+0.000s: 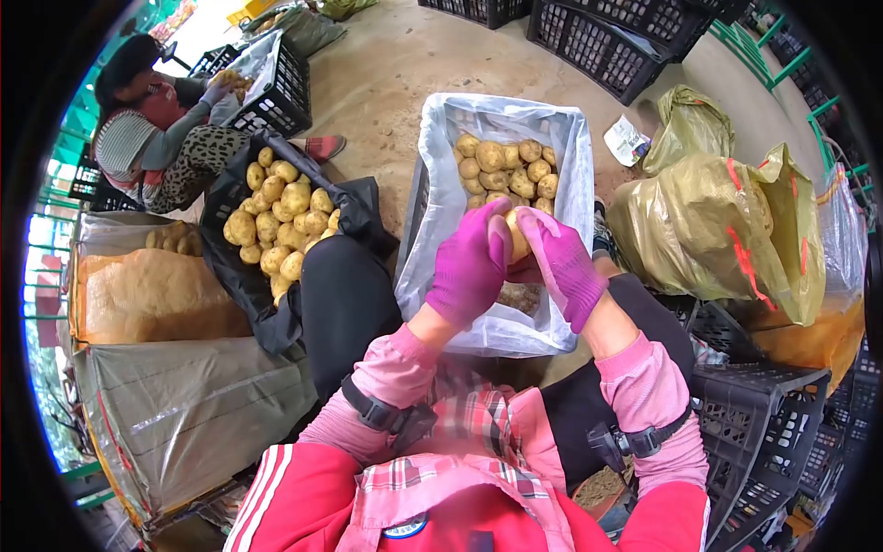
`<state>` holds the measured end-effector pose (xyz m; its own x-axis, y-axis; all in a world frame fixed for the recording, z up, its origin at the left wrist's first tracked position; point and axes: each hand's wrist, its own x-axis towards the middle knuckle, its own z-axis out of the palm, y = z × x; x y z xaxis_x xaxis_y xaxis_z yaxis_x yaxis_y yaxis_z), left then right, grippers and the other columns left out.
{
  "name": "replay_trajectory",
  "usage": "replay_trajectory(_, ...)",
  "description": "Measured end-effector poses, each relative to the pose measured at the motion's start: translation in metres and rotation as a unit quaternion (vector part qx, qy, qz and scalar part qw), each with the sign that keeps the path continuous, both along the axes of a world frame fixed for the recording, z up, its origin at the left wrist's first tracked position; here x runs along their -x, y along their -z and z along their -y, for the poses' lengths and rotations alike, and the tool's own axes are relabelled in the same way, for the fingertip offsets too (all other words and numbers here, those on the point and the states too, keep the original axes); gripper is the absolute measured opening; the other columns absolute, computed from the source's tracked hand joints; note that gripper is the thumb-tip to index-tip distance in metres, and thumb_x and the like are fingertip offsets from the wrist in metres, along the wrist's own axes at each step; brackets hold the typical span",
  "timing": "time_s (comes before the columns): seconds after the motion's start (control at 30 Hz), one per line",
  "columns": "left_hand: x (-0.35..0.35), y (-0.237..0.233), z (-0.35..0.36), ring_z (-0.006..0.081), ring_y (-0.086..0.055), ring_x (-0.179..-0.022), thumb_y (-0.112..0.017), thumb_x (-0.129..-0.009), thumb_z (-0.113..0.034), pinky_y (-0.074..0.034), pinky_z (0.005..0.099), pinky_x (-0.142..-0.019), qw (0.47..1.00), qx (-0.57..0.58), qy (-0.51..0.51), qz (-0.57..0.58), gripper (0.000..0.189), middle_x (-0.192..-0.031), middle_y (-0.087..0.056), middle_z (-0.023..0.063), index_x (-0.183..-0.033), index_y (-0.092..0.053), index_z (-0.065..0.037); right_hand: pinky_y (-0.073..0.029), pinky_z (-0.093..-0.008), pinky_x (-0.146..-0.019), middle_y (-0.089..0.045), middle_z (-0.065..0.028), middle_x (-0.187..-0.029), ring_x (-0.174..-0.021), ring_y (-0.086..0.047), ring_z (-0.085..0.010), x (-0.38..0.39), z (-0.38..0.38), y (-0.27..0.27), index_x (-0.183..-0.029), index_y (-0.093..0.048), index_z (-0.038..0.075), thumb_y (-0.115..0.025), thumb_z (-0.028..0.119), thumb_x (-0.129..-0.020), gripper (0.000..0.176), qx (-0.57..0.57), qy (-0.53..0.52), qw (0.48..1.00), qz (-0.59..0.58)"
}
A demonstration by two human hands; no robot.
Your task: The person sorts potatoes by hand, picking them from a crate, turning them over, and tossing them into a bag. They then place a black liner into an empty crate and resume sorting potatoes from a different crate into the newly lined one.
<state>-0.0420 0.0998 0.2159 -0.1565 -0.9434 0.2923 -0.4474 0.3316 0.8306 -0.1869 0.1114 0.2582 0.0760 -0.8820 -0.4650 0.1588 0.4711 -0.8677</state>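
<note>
The gloved left hand (472,262) and right hand (565,264) grip a potato (517,239) between them, above a plastic-lined crate (576,175) holding more potatoes (508,168).

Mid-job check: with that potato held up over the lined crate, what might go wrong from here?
The potato between the gloved left hand and right hand might slip and bruise itself or the crate's potatoes below.

The loose white liner might snag on a glove or sleeve, as both hands work close to it.

The left knee sits beside the heap in black sheeting; a bump might roll some potatoes out.
</note>
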Motion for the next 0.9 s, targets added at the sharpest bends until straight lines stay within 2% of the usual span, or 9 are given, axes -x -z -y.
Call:
replay_trajectory(0.13, -0.023, 0.006, 0.020, 0.0348, -0.064, -0.093, -0.047, -0.100, -0.023, -0.050, 0.0399, -0.085, 0.982, -0.147, 0.032, -0.111, 0.028, -0.103, -0.066, 0.0204, -0.111, -0.061, -0.001, -0.061, -0.0334, -0.066, -0.060, -0.0156, -0.117, -0.099, -0.066, -0.0211, 0.002, 0.002, 0.007, -0.135, -0.050, 0.004, -0.054, 0.040, -0.099, 0.051, 0.108, -0.023, 0.994, -0.026)
replay_trajectory(0.17, -0.029, 0.002, 0.021, 0.0316, -0.065, -0.096, -0.050, -0.099, -0.020, -0.050, 0.0383, -0.087, 0.979, -0.160, 0.059, -0.108, 0.027, -0.105, -0.066, 0.0197, -0.116, -0.060, -0.001, -0.058, -0.0350, -0.081, -0.055, -0.0153, -0.128, -0.112, -0.059, -0.0220, 0.002, 0.002, 0.002, -0.139, -0.046, 0.005, -0.057, 0.038, -0.098, 0.054, 0.112, -0.048, 0.993, -0.002)
replay_trajectory(0.3, -0.048, -0.001, 0.020, 0.0235, -0.064, -0.104, -0.054, -0.099, -0.021, -0.053, 0.0347, -0.088, 0.930, -0.283, 0.137, -0.193, 0.037, -0.118, -0.063, 0.0159, -0.131, -0.052, -0.002, -0.039, -0.0343, -0.105, -0.054, -0.0151, -0.133, -0.122, -0.053, -0.0247, 0.002, 0.004, 0.006, -0.143, -0.042, 0.007, -0.062, 0.033, -0.095, 0.059, 0.299, -0.102, 0.946, -0.079)
replay_trajectory(0.43, -0.047, -0.017, 0.010, 0.0231, -0.064, -0.106, -0.039, -0.105, -0.039, -0.057, 0.0353, -0.089, 0.959, -0.193, 0.134, -0.158, 0.052, -0.121, -0.060, 0.0143, -0.139, -0.043, -0.001, -0.041, -0.0347, -0.104, -0.054, -0.0170, -0.133, -0.124, -0.053, -0.0268, -0.002, 0.005, 0.012, -0.143, -0.042, 0.006, -0.062, 0.033, -0.094, 0.059, 0.347, -0.119, 0.918, -0.150)
replay_trajectory(0.5, -0.042, -0.026, 0.001, 0.0229, -0.063, -0.109, -0.041, -0.104, -0.040, -0.057, 0.0358, -0.090, 0.897, -0.274, 0.107, -0.329, 0.053, -0.124, -0.058, 0.0145, -0.140, -0.042, -0.001, -0.041, -0.0349, -0.104, -0.054, -0.0176, -0.134, -0.125, -0.052, -0.0277, -0.003, 0.007, 0.010, -0.142, -0.043, 0.005, -0.063, 0.033, -0.094, 0.059, 0.336, -0.117, 0.930, -0.096)
replay_trajectory(0.6, -0.047, -0.038, 0.001, 0.0211, -0.061, -0.111, -0.044, -0.105, -0.034, -0.056, 0.0349, -0.092, 0.845, -0.392, 0.113, -0.346, 0.046, -0.123, -0.059, 0.0132, -0.138, -0.047, -0.002, -0.040, -0.0353, -0.105, -0.053, -0.0181, -0.136, -0.127, -0.051, -0.0278, -0.006, 0.007, 0.017, -0.141, -0.045, 0.006, -0.061, 0.035, -0.095, 0.057, 0.334, -0.119, 0.930, -0.097)
replay_trajectory(0.7, -0.041, -0.016, -0.002, 0.0235, -0.064, -0.105, -0.050, -0.103, -0.025, -0.050, 0.0326, -0.091, 0.989, -0.069, 0.071, -0.113, 0.036, -0.124, -0.061, 0.0163, -0.129, -0.055, -0.001, -0.044, -0.0353, -0.100, -0.058, -0.0182, -0.129, -0.121, -0.057, -0.0287, -0.018, 0.007, 0.025, -0.135, -0.050, 0.006, -0.060, 0.037, -0.096, 0.052, 0.309, -0.088, 0.924, -0.208)
replay_trajectory(0.8, -0.033, -0.013, -0.014, 0.0229, -0.064, -0.106, -0.049, -0.103, -0.026, -0.049, 0.0316, -0.091, 0.984, -0.097, 0.039, -0.146, 0.036, -0.124, -0.061, 0.0159, -0.128, -0.056, 0.000, -0.048, -0.0368, -0.093, -0.065, -0.0192, -0.118, -0.111, -0.063, -0.0321, -0.022, 0.004, 0.022, -0.127, -0.057, 0.006, -0.057, 0.040, -0.096, 0.046, 0.257, -0.068, 0.930, -0.256)
replay_trajectory(0.9, -0.034, -0.004, -0.015, 0.0200, -0.061, -0.109, -0.046, -0.104, -0.034, -0.054, 0.0332, -0.092, 0.915, -0.236, 0.051, -0.322, 0.044, -0.123, -0.058, 0.0127, -0.135, -0.050, -0.002, -0.051, -0.0368, -0.087, -0.067, -0.0197, -0.113, -0.102, -0.066, -0.0338, -0.023, 0.004, 0.020, -0.117, -0.063, 0.004, -0.052, 0.036, -0.099, 0.038, 0.286, -0.061, 0.895, -0.336)
